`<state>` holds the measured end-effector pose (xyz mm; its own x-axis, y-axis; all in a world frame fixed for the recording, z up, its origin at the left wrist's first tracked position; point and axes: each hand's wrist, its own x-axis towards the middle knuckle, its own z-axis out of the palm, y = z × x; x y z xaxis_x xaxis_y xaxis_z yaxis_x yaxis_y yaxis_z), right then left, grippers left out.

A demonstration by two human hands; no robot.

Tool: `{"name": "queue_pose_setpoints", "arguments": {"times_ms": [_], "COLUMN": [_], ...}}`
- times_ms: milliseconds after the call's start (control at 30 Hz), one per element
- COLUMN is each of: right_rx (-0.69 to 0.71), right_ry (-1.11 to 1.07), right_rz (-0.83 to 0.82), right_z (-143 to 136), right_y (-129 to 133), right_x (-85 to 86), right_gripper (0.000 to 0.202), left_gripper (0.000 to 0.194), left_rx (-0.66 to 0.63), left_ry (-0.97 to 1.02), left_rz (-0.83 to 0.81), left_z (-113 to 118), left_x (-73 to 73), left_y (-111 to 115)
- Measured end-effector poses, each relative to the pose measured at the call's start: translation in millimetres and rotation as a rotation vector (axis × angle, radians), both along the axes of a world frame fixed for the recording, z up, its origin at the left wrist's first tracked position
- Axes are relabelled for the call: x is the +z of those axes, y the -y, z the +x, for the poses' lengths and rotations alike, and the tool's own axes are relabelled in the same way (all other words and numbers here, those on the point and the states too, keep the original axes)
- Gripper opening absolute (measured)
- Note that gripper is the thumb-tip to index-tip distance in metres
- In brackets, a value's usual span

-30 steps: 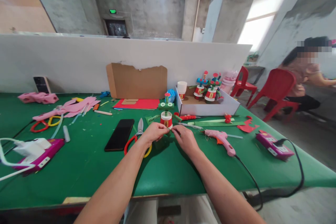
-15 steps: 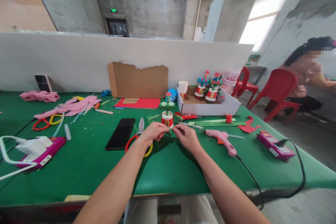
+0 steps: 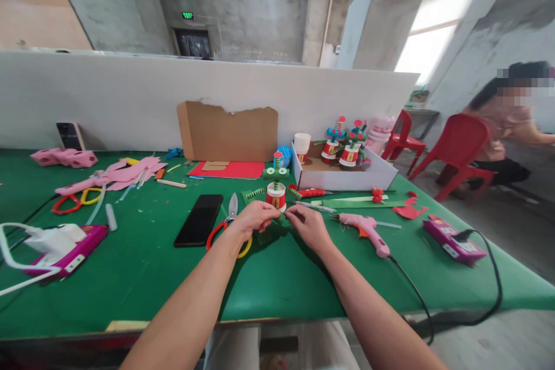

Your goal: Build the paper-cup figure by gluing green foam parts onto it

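Observation:
My left hand (image 3: 259, 217) and my right hand (image 3: 309, 224) meet just in front of a paper-cup figure, fingertips pinched. Between them is a small green paper piece (image 3: 282, 217), mostly hidden by the fingers. The paper-cup figure (image 3: 276, 199) stands upright, with a red and white cup body, folded green arms and a green roll with round white eyes. Under my left wrist lie scissors (image 3: 233, 208) with red and yellow handles, partly covered. A pink glue gun (image 3: 366, 230) rests to the right of my right hand.
A white box (image 3: 347, 180) with several finished cup figures stands behind. A black phone (image 3: 199, 221) lies left of the scissors. Purple power strips (image 3: 455, 240) with cords sit at both sides. Red sheets (image 3: 243, 171) and pink paper scraps (image 3: 130, 176) lie farther back. A person sits at the right.
Both hands keep nearly the same pinched pose before the cup figure. The view has shifted very slightly; nothing on the table has visibly moved.

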<state>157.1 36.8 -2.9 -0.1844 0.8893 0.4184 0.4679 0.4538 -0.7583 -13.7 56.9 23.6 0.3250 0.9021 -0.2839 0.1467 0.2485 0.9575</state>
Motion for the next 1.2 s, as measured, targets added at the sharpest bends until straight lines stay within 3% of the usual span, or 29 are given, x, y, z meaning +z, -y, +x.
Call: {"name": "queue_pose_setpoints", "arguments": {"times_ms": [600, 767, 833, 933, 1033, 1100, 1200], "right_rx": [-0.032, -0.242, -0.376, -0.626, -0.84, -0.873, -0.811], "right_ry": [-0.064, -0.208, -0.098, 0.26, 0.578, 0.732, 0.866], "right_rz": [-0.028, -0.019, 0.039, 0.134, 0.007, -0.132, -0.247], "right_z": [-3, 24, 50, 94, 126, 134, 134], "right_y": [-1, 24, 43, 71, 85, 84, 75], "right_x": [2.0, 9.6, 13.0, 15.1, 12.5, 10.0, 7.6], "right_gripper": [0.023, 0.032, 0.033, 0.035, 0.03, 0.029, 0.022], "left_gripper": [0.033, 0.026, 0.024, 0.022, 0.02, 0.018, 0.017], "left_rx": [-0.017, -0.011, -0.014, -0.017, -0.028, -0.032, -0.021], "left_ry": [0.05, 0.079, 0.094, 0.103, 0.098, 0.098, 0.108], "left_rz": [-0.048, -0.054, -0.06, -0.043, -0.036, -0.038, -0.028], "left_z": [-2, -3, -3, -4, -4, -5, -5], "left_x": [2.8, 2.3, 1.8, 0.8, 0.3, 0.3, 0.6], "left_y": [-1, -1, -1, -1, -1, -2, -2]}}
